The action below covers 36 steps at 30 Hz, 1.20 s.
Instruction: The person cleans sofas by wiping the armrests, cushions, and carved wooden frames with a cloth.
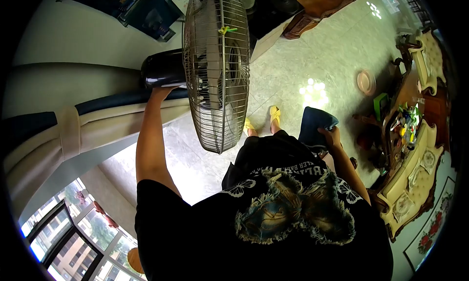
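Two bare arms are reaching away from the black shirt [264,212]. The left one is stretching out nearly straight, its hand [163,91] meeting the black housing [166,68] behind the fan's wire cage [220,76]; its fingers are hiding from view, so their grip is unclear. The right arm is bending out to the side, its hand [332,136] closing around a dark blue cloth [315,126], which is hanging above the pale floor [293,61].
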Motion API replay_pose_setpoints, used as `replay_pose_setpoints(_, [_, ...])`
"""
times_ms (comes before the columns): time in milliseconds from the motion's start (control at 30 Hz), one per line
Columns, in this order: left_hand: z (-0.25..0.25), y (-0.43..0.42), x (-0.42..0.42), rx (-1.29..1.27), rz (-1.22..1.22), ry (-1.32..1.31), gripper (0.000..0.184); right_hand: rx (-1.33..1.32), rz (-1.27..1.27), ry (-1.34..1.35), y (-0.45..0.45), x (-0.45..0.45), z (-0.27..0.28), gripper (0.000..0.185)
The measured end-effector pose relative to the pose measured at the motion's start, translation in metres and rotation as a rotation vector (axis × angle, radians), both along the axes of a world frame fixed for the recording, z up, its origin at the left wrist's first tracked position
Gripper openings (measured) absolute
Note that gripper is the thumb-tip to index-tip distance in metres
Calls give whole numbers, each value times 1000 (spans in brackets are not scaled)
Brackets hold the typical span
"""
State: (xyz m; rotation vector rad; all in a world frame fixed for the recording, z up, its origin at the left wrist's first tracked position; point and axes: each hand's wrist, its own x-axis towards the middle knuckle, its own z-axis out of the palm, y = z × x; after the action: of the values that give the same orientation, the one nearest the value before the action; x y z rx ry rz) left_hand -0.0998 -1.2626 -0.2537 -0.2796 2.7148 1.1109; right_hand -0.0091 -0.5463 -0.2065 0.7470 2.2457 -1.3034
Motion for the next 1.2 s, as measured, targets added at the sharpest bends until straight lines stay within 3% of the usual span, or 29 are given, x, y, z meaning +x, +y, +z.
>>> replay_pose_setpoints(67, [5, 5, -4, -70, -154, 17, 57, 43, 18, -22, 10, -1, 0, 41])
replay_pose_setpoints(133, [3, 11, -3, 44, -96, 1, 59, 3, 72, 35, 13, -1, -5, 43])
replay_pose_setpoints(233, [0, 3, 2, -130, -119, -114, 60, 45, 57, 11, 8, -3, 0, 45])
replay_pose_setpoints(267, [3, -1, 6, -123, -126, -52, 62, 80, 80, 12, 6, -5, 1, 46])
replay_pose_setpoints(333, [-73, -38, 15, -157, -200, 311, 50, 46, 25, 14, 5, -5, 1, 46])
replay_pose_setpoints(400, [-61, -34, 24, -33, -59, 337, 45, -37, -36, 11, 5, -3, 2, 46])
replay_pose_setpoints(467, [-42, -29, 41, 264, 178, 288, 41, 90, -19, -68, -4, -9, 26, 45])
replay_pose_setpoints(533, [-33, -21, 73, 642, 369, 259, 38, 168, -2, -29, 8, -3, 2, 48])
replay_pose_setpoints(567, [-33, -19, 96, 714, 410, 231, 37, 201, -24, -39, 12, -2, -8, 52])
replay_pose_setpoints(600, [-33, -18, 131, 412, 371, 152, 50, 230, -45, -50, 15, -1, -16, 55])
replay_pose_setpoints(667, [-54, -37, 195, -36, 274, -138, 25, 229, -9, 32, 21, -1, -26, 58])
replay_pose_setpoints(700, [-63, -22, 234, -215, 92, 18, 21, 245, -40, 69, 24, 0, -35, 58])
replay_pose_setpoints(733, [-57, 26, 253, 402, 685, -201, 20, 197, -32, 33, 28, -4, -37, 57])
replay_pose_setpoints(767, [-50, 51, 281, 637, 495, -121, 25, 147, -36, 29, 41, -9, -34, 56])
replay_pose_setpoints(833, [-62, 108, 295, 327, 412, -487, 25, 59, -56, 45, 53, -15, -29, 54])
replay_pose_setpoints(900, [-78, 157, 272, 155, 239, -636, 26, -64, -121, 65, 77, -20, -35, 54])
replay_pose_setpoints(1000, [-80, 217, 194, 115, 4, -616, 26, -278, -192, 128, 106, -20, -48, 55])
replay_pose_setpoints(1200, [-45, 357, 21, 84, -338, -469, 27, -346, -468, 162, 170, 10, -51, 39])
